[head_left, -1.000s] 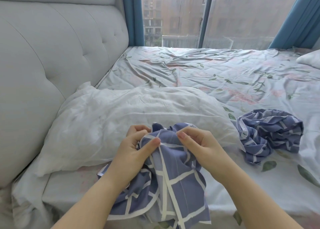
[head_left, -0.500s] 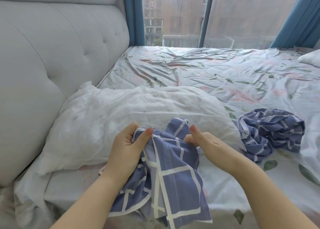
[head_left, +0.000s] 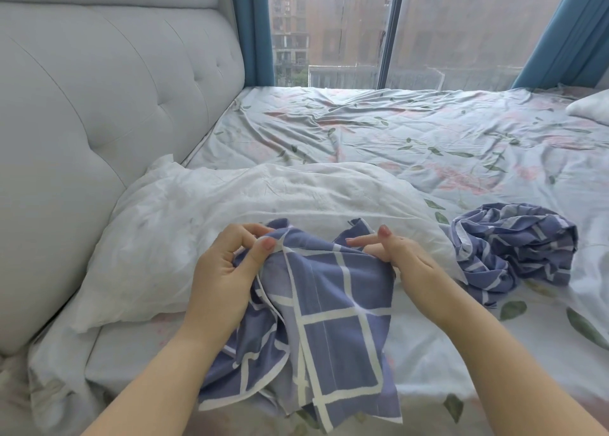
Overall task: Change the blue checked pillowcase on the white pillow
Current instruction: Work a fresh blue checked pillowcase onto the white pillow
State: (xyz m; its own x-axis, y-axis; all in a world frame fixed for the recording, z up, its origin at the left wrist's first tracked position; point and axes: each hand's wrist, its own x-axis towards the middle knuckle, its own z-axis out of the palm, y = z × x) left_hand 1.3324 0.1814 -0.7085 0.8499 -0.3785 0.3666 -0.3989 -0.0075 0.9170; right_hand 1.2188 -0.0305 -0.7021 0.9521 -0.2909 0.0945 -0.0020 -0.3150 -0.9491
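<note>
left hand [head_left: 224,270] and right hand [head_left: 400,261] drew apart | left pinches pillowcase [head_left: 333,320] | right grips its edge

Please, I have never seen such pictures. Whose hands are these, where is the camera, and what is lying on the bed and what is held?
There is no machine: a person wears a camera on the head, looking down at their own hands. The left hand pinches the edge of a blue checked pillowcase; the right hand touches its other side, grip unclear. Behind lies a bare white pillow on a floral sheet, beside a padded headboard. A second checked cloth lies crumpled on the right.
</note>
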